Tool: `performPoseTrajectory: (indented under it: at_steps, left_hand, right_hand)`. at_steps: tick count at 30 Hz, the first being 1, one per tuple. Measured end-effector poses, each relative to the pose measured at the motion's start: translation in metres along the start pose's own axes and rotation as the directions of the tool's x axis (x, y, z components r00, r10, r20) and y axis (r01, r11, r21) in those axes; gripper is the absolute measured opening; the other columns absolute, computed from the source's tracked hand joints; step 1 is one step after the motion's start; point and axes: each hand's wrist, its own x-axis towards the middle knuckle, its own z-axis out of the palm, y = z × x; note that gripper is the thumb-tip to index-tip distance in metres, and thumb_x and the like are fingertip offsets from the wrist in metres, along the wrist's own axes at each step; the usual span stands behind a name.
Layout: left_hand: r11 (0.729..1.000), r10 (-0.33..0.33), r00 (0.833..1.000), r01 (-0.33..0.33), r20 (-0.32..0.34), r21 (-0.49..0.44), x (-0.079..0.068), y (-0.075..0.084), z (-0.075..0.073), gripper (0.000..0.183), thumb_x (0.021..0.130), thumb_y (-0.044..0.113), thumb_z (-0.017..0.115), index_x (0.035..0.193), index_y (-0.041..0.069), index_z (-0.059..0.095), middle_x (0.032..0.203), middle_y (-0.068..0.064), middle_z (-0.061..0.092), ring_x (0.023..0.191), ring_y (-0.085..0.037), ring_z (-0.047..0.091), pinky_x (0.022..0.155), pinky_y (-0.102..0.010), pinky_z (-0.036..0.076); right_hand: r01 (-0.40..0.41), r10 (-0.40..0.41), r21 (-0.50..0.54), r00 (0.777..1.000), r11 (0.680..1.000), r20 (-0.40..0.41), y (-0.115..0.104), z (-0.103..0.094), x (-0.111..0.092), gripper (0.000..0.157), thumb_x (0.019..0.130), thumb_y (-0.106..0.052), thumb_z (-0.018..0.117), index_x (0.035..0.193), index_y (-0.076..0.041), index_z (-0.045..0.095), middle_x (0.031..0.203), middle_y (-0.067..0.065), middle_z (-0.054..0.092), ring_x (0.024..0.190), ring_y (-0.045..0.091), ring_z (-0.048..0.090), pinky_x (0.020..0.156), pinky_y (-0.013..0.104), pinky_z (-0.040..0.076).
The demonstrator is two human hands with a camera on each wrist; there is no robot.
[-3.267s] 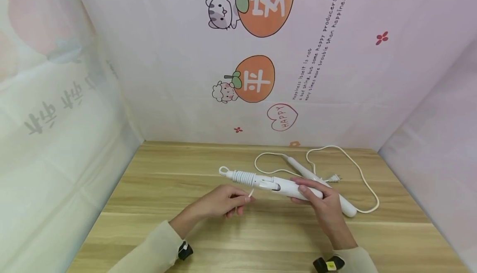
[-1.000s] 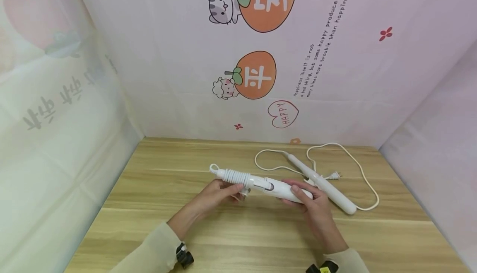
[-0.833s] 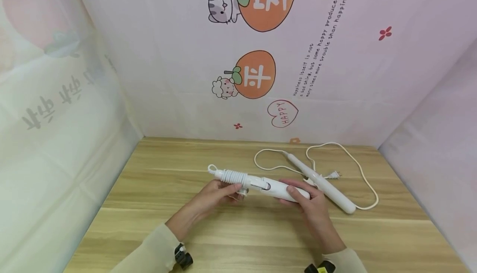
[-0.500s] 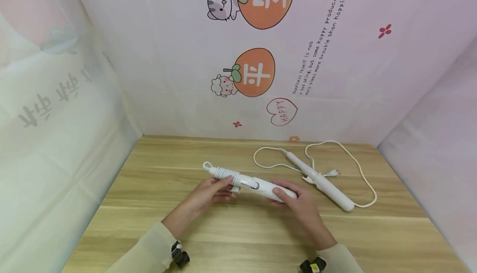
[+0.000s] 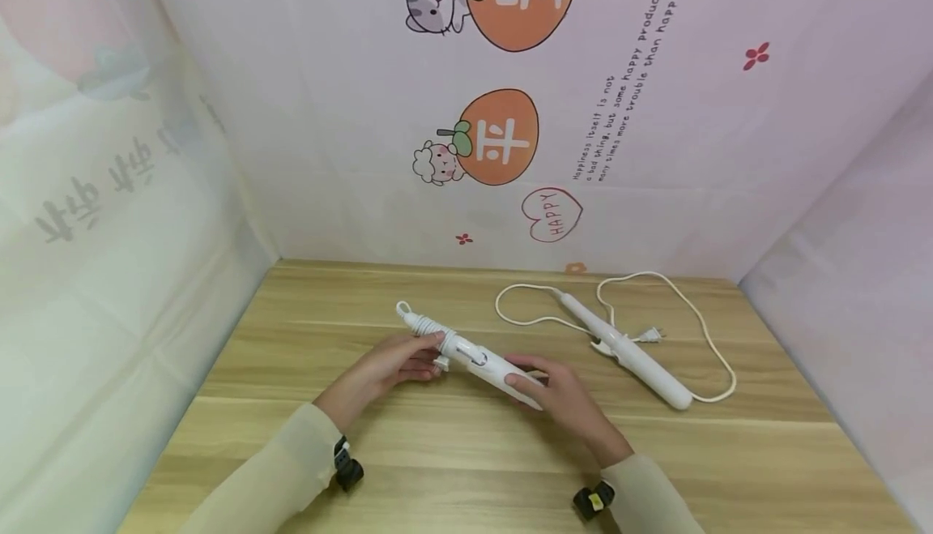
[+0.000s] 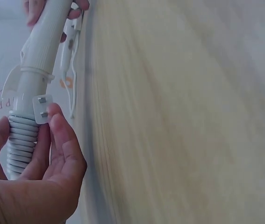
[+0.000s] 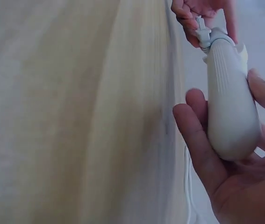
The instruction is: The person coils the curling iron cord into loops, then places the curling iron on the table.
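Observation:
Both hands hold a white curling iron (image 5: 494, 372) aslant above the table, its looped cord end pointing to the far left. My left hand (image 5: 386, 368) grips the end wound with cord (image 5: 430, 327), thumb on one side and fingers on the other. Beside the coils, the two-pin plug (image 6: 42, 110) shows at the left fingertips, its pins facing the left wrist camera. Around the smooth rounded end curl the fingers and thumb of my right hand (image 5: 557, 395); that end (image 7: 232, 112) lies between them in the right wrist view.
A second white curling iron (image 5: 649, 370) lies on the wooden table (image 5: 408, 469) at the right. Its loose cord (image 5: 703, 323) loops behind it, with a plug (image 5: 650, 335) close by. Printed cloth walls (image 5: 350, 153) enclose the back and sides.
The left hand went from pinching the loose cord end below the curling iron to gripping the wound part. Both hands carried the iron left and nearer, its right end swinging down toward the person.

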Motion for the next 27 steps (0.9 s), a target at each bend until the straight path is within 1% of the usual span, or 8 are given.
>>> performPoseTrajectory:
  at_steps: [1, 3, 5, 10, 13, 18, 24, 27]
  left_hand:
    - [1.0, -0.011, 1.0, 0.011, -0.01, 0.004, 0.001, 0.0, -0.002, 0.041, 0.105, 0.037, 0.073, 0.116, -0.002, 0.071, 0.094, -0.004, 0.078, 0.081, -0.012, 0.077, 0.079, -0.025, 0.063]
    - [0.999, -0.031, 0.999, 0.032, -0.031, 0.006, 0.002, 0.001, -0.006, 0.045, 0.104, 0.039, 0.074, 0.116, -0.004, 0.071, 0.092, -0.005, 0.077, 0.079, -0.013, 0.077, 0.077, -0.025, 0.064]
    - [0.999, -0.053, 0.997, 0.053, -0.055, -0.001, 0.002, 0.001, -0.011, 0.05, 0.103, 0.042, 0.076, 0.116, -0.006, 0.071, 0.09, -0.006, 0.076, 0.078, -0.014, 0.077, 0.076, -0.025, 0.064]
    - [0.996, -0.087, 0.989, 0.083, -0.119, -0.038, -0.001, 0.002, -0.026, 0.058, 0.102, 0.044, 0.078, 0.12, -0.01, 0.068, 0.092, -0.009, 0.075, 0.08, -0.017, 0.078, 0.079, -0.029, 0.066]
    - [0.996, -0.086, 0.986, 0.08, -0.144, -0.045, -0.005, 0.003, -0.036, 0.059, 0.103, 0.042, 0.076, 0.123, -0.013, 0.066, 0.094, -0.01, 0.075, 0.082, -0.017, 0.078, 0.081, -0.03, 0.066]
    - [0.996, -0.087, 0.978, 0.079, -0.189, -0.05, -0.013, 0.004, -0.055, 0.059, 0.105, 0.04, 0.075, 0.126, -0.013, 0.062, 0.096, -0.012, 0.074, 0.083, -0.018, 0.078, 0.082, -0.03, 0.066]
    - [0.994, -0.104, 0.966, 0.096, -0.235, -0.043, -0.025, 0.003, -0.073, 0.061, 0.105, 0.042, 0.075, 0.128, -0.012, 0.059, 0.098, -0.011, 0.071, 0.083, -0.017, 0.078, 0.083, -0.03, 0.066]
    - [0.994, -0.107, 0.963, 0.101, -0.249, -0.035, -0.027, 0.002, -0.076, 0.062, 0.104, 0.043, 0.075, 0.128, -0.012, 0.06, 0.097, -0.01, 0.071, 0.082, -0.016, 0.078, 0.082, -0.029, 0.066]
  right_hand:
    - [0.012, -0.012, -0.037, 1.0, 0.999, 0.012, -0.001, 0.001, 0.002, 0.045, 0.103, -0.023, 0.078, 0.141, -0.001, 0.07, 0.135, 0.025, 0.071, 0.103, 0.023, 0.072, 0.078, 0.03, 0.065]
    - [0.031, -0.029, -0.118, 0.999, 0.992, 0.027, -0.003, 0.003, 0.006, 0.047, 0.102, -0.028, 0.079, 0.141, -0.004, 0.071, 0.135, 0.021, 0.072, 0.106, 0.022, 0.069, 0.079, 0.028, 0.061]
    - [0.047, -0.042, -0.202, 0.999, 0.978, 0.029, -0.005, 0.006, 0.012, 0.047, 0.102, -0.033, 0.08, 0.141, -0.007, 0.072, 0.136, 0.015, 0.073, 0.11, 0.021, 0.067, 0.086, 0.029, 0.056]
    - [0.061, -0.044, -0.285, 0.997, 0.957, 0.068, -0.017, 0.015, 0.033, 0.041, 0.105, -0.033, 0.076, 0.139, -0.011, 0.074, 0.136, 0.007, 0.075, 0.116, 0.02, 0.066, 0.102, 0.043, 0.053]
    - [0.085, -0.053, -0.317, 0.993, 0.945, 0.109, -0.024, 0.022, 0.048, 0.038, 0.106, -0.029, 0.073, 0.138, -0.008, 0.073, 0.134, 0.008, 0.075, 0.114, 0.02, 0.066, 0.102, 0.047, 0.053]
    - [0.144, -0.095, -0.346, 0.983, 0.927, 0.155, -0.03, 0.039, 0.07, 0.037, 0.107, -0.026, 0.072, 0.137, -0.005, 0.073, 0.133, 0.011, 0.076, 0.114, 0.02, 0.068, 0.101, 0.046, 0.056]
    - [0.176, -0.117, -0.339, 0.976, 0.924, 0.186, -0.034, 0.058, 0.081, 0.034, 0.106, -0.025, 0.073, 0.133, -0.005, 0.075, 0.13, 0.011, 0.077, 0.113, 0.021, 0.07, 0.1, 0.045, 0.056]
    - [0.183, -0.122, -0.339, 0.973, 0.923, 0.194, -0.036, 0.062, 0.082, 0.033, 0.107, -0.026, 0.073, 0.132, -0.005, 0.075, 0.129, 0.011, 0.077, 0.113, 0.022, 0.07, 0.099, 0.045, 0.056]
